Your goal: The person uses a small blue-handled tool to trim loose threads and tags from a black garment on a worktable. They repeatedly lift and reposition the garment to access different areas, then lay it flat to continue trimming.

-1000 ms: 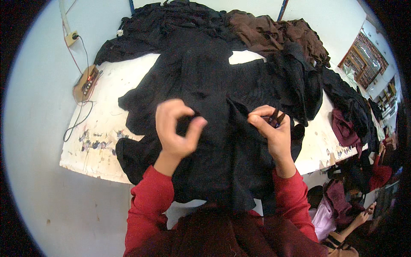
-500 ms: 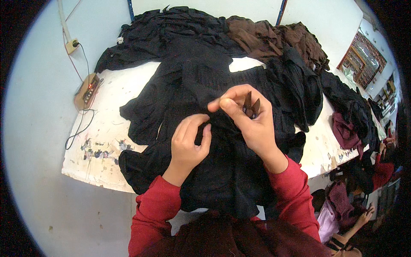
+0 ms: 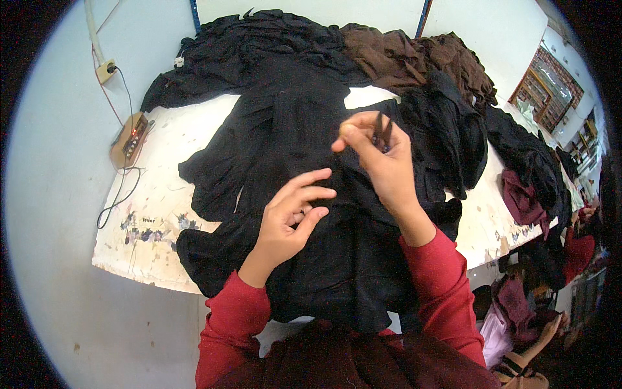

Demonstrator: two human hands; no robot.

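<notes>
Left hand point(image 3: 290, 217) loosely curled, pinching soft black knit garment point(image 3: 304, 129); right hand point(image 3: 382, 165) clamped on slim dark snips point(image 3: 381, 131).

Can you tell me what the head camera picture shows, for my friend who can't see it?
A person's left hand pinches a black garment on a white table, while the right hand holds small dark snips above it. More black and brown clothes are piled behind.

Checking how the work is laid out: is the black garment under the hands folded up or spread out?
Spread out. The black garment lies opened across the white table, its lower edge hanging over the near side.
</notes>
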